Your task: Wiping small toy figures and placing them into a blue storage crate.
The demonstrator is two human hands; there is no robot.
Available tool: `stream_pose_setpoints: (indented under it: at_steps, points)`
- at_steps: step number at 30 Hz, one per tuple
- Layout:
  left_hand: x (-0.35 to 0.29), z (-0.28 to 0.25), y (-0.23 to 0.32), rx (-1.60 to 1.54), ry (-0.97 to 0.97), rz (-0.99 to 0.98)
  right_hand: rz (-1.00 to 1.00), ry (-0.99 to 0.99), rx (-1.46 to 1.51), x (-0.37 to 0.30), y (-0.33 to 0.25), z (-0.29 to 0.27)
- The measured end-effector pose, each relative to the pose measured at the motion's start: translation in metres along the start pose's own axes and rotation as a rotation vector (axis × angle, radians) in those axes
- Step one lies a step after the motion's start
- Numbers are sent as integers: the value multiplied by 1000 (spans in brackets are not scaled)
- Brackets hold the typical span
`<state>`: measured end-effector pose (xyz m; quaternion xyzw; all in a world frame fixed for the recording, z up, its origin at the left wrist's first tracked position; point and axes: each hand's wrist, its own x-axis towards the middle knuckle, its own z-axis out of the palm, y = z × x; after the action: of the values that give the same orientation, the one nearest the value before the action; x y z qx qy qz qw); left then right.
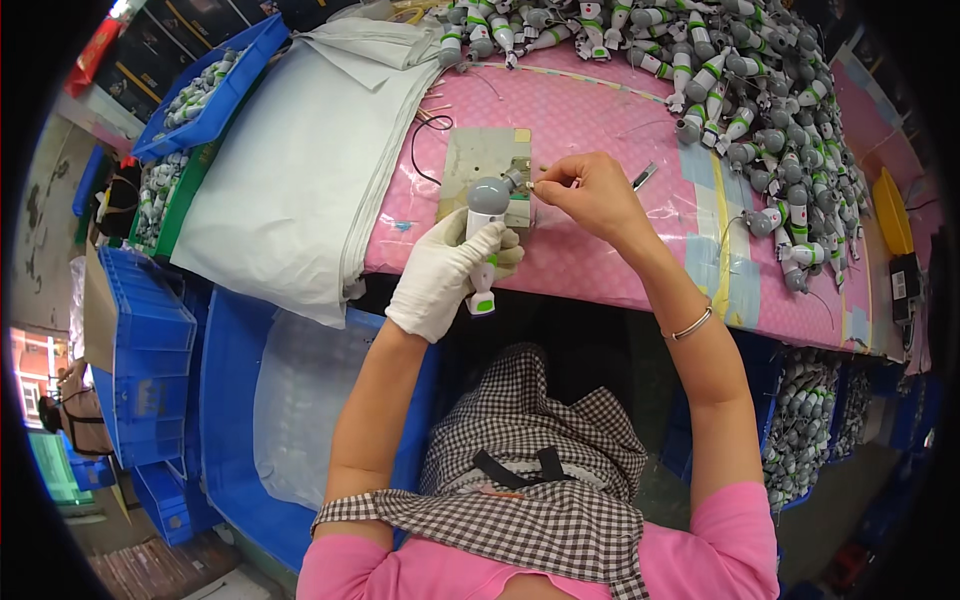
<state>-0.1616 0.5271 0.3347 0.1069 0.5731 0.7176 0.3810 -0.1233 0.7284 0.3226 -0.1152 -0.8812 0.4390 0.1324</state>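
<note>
My left hand (445,270), in a white glove, is wrapped round a white plastic figure-like piece with a ball-shaped grey head (488,197). Its lower end, banded in bright green, sticks out below the glove. The grey head is beside a small metal fixture (521,172) on a flat metal plate (470,150). To the right of that fixture, my bare right hand (590,198) has thumb and forefinger pinched together. Whatever sits between those fingertips is too small to make out. A black cable (416,150) curls at the plate's left side.
A heap of similar grey-and-white pieces (790,140) covers the far right of the pink-covered table (600,110). White sheets (310,150) lie at left, beside a blue bin (265,60). A small blade-like tool (644,177) lies right of my hand. A large blue tub (230,370) stands below.
</note>
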Motion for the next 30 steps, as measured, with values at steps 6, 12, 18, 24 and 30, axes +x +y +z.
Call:
stream_pose_setpoints:
  at_steps: [6, 12, 18, 24, 30]
  points:
    - [4, -4, 0, -27, -33, 16, 73, -122, -28, 14, -16, -10]
    - [5, -5, -2, -73, -27, 16, 211, -256, 324, 12, 0, -7]
    - [6, -3, -2, -99, -44, 33, 201, -198, 142, 12, -15, -11]
    - [3, -8, -8, -131, -38, 84, 126, -167, 20, 13, -9, -1]
    - [-61, -58, 11, 93, 80, -16, -57, -33, 15, -24, -52, 2]
